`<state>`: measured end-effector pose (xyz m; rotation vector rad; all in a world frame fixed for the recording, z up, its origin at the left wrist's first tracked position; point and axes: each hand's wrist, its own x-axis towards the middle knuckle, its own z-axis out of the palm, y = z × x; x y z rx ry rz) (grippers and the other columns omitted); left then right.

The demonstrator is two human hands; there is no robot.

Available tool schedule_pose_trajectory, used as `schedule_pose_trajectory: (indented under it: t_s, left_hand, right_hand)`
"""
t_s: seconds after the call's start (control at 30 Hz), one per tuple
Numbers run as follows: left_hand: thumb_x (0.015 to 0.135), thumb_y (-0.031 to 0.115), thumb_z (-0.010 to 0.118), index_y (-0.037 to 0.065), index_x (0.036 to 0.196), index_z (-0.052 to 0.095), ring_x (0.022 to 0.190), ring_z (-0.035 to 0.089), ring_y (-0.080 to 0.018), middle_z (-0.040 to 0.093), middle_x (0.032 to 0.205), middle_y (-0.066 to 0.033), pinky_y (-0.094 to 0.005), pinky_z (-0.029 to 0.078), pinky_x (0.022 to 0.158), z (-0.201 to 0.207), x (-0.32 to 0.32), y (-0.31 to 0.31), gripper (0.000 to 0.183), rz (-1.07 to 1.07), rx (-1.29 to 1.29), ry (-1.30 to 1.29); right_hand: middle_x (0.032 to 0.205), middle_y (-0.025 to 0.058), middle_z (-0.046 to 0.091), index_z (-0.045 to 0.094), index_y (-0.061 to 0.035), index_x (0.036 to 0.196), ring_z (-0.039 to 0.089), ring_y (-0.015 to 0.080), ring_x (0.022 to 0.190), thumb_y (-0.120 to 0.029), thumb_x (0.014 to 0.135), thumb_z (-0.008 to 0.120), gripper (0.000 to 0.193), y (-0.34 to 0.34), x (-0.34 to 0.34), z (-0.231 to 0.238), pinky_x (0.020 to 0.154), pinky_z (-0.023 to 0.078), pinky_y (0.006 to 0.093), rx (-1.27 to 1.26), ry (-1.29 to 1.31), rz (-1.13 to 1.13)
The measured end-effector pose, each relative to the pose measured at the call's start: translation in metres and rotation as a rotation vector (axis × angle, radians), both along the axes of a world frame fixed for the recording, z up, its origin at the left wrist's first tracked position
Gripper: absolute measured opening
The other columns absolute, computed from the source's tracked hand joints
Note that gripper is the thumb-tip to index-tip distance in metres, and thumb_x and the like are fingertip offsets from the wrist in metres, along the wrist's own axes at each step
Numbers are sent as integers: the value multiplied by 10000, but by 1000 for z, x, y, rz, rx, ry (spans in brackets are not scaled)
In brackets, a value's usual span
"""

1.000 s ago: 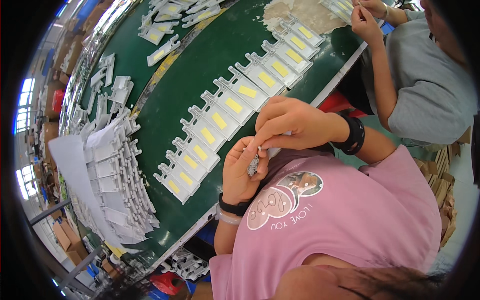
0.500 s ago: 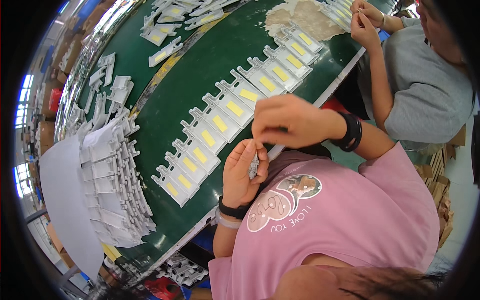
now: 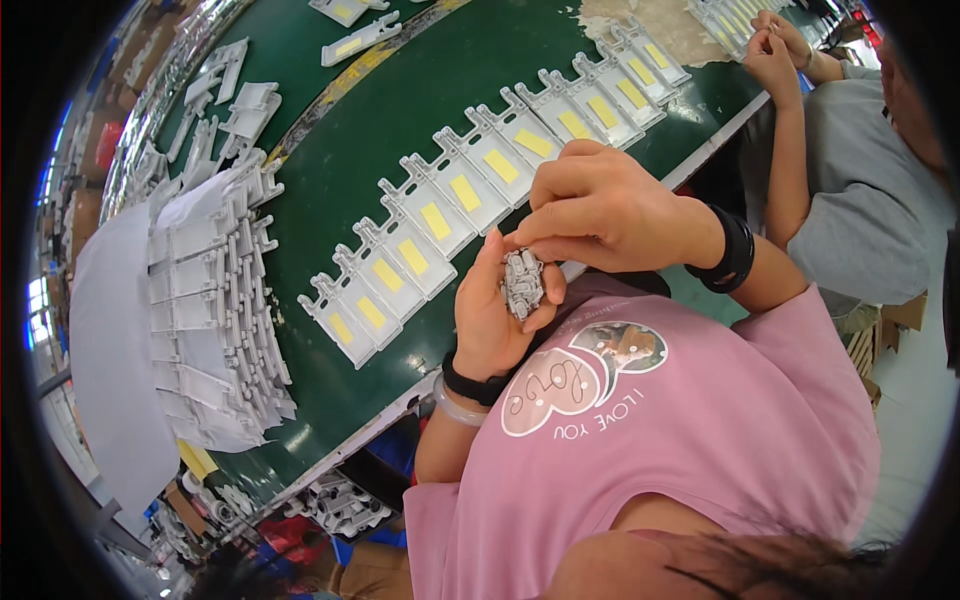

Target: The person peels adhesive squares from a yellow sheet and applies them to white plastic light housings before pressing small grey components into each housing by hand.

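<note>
My left hand [image 3: 495, 315] is held palm-up at the edge of the green table [image 3: 340, 195], cupping a small bunch of grey plastic clips [image 3: 522, 282]. Just above it, my right hand [image 3: 600, 210] has its fingertips pinched down onto the top of that bunch. A black band sits on each of my wrists. On the table beside my hands lies a diagonal row of several white plastic housings with yellow rectangles [image 3: 470, 190].
Stacks of white plastic housings [image 3: 215, 300] fill the table's left side, next to white sheets [image 3: 110, 350]. Loose white parts [image 3: 235, 95] lie farther back. Another person in a grey shirt [image 3: 870, 200] works at the upper right, hands [image 3: 775, 50] over more housings.
The bunch of clips now shows more fully in my left palm, and my right fingertips have come down onto its top. The view has shifted a little.
</note>
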<state>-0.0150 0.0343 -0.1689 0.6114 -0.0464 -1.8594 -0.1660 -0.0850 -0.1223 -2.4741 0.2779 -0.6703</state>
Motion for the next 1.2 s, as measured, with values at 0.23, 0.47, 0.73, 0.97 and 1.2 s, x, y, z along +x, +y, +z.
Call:
schedule_pose_trajectory:
  t_s: [0.23, 0.47, 0.73, 0.97, 1.2]
  left_hand:
    - [1032, 432, 215, 58, 1077, 502, 561, 516, -167, 580, 789, -149, -223, 288, 343, -1, -3, -2, 474, -52, -99, -53]
    - [1034, 411, 223, 72, 1065, 484, 564, 528, -167, 573, 780, -136, -225, 288, 339, -1, -3, 0, 429, -52, -36, -111]
    - [1025, 350, 300, 49, 1047, 516, 572, 520, -144, 579, 799, -112, -218, 300, 366, -7, 0, 1, 371, -59, -57, -6]
    - [1021, 253, 364, 19, 1055, 520, 607, 503, -113, 565, 857, -89, -202, 298, 384, -2, -1, 0, 284, -39, -53, -136]
    - [1004, 184, 444, 18, 1064, 534, 620, 504, -108, 558, 876, -72, -187, 288, 401, 0, -2, 1, 198, -17, -61, -119]
  right_hand:
    - [787, -10, 557, 634, -98, 735, 561, 176, 692, -206, 684, 689, 131, 4, 11, 3, 708, 416, 323, -222, 82, 169]
    - [759, 15, 572, 632, -88, 714, 572, 200, 676, -203, 709, 678, 124, 4, 15, 0, 709, 424, 338, -135, 188, 184]
    - [734, 13, 564, 620, -119, 770, 540, 212, 619, -166, 769, 679, 75, 2, 3, 0, 656, 420, 330, 1, 74, 166]
    - [738, -6, 570, 633, -129, 771, 529, 207, 596, -200, 779, 694, 94, -1, 4, 2, 618, 420, 324, -135, 77, 84]
    - [746, -4, 581, 654, -129, 780, 546, 213, 614, -186, 769, 701, 75, -13, -4, 5, 617, 437, 333, -32, 106, 105]
